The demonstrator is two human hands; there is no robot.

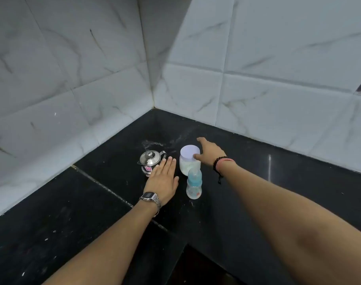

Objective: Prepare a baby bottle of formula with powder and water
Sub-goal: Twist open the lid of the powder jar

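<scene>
Steel pot (150, 162) with lid is standing just left of the left hand's fingertips. Left hand (162, 181) is lying flat, fingers straight, holding nothing, on the black tabletop (257, 182). Right of it the powder jar (189, 161) is standing upright, white lid on. Baby bottle (194, 185) is upright just in front of the jar, between the two hands. Right hand (208, 150) is reaching the jar from the right, thumb touching the lid rim, fingers spread and not closed. Right hand is nearer; opening the jar is probably next.
</scene>
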